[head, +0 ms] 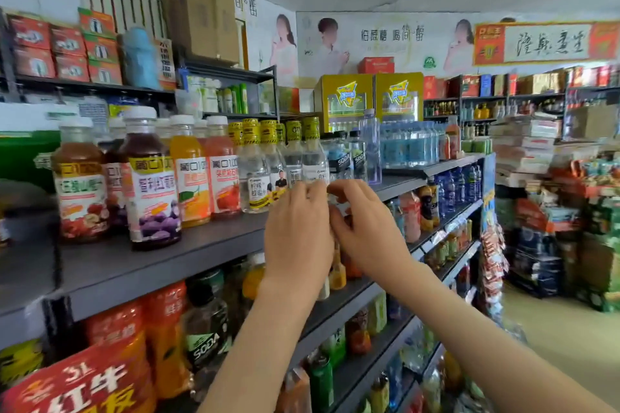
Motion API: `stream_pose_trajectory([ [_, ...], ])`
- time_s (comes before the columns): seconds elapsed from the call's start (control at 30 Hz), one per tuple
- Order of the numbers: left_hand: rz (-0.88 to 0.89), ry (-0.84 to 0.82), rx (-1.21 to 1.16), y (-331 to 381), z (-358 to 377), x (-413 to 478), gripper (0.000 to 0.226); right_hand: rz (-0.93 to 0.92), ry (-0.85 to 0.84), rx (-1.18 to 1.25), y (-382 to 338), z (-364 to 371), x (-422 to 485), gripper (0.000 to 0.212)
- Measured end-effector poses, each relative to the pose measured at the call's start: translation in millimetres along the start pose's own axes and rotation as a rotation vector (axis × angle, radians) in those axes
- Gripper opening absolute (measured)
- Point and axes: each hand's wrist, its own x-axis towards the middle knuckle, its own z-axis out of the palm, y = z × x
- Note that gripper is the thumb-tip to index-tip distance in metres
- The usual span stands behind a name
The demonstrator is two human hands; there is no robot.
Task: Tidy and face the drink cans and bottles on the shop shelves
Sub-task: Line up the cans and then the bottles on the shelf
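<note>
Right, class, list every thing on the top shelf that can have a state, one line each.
Yellow-capped bottle: upright, capped, gripped low down by both hands.
Left hand: curled round that bottle.
Right hand: curled round it too.
Juice bottles: upright, capped, labels forward.
Tall clear bottle: upright, capped.

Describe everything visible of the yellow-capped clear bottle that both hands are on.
The clear bottle looks like transparent plastic holding colourless liquid, with a yellow cap marked in black and a white label bearing dark print. It stands upright on the grey top shelf, last in a row of matching bottles, next to black-capped SODA bottles. The left hand and right hand curl round its lower half, hiding the base.
</note>
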Motion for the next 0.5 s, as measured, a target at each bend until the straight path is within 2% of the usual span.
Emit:
stream_pose_trajectory([
  [0.13, -0.013, -0.046, -0.055, 26, 69, 50, 0.036, 0.038, -0.011, -0.047, 77, -2, 33, 0.029],
  [0.23, 0.006, -0.023, -0.073, 51, 118, 84, 0.037, 0.072, -0.01, -0.068, 135, -9, 50, 0.03],
  [0.5, 0.013, -0.094, -0.115, 125, 244, 140, 0.041, 0.143, -0.035, -0.123, 290, -46, 63, 0.03],
])
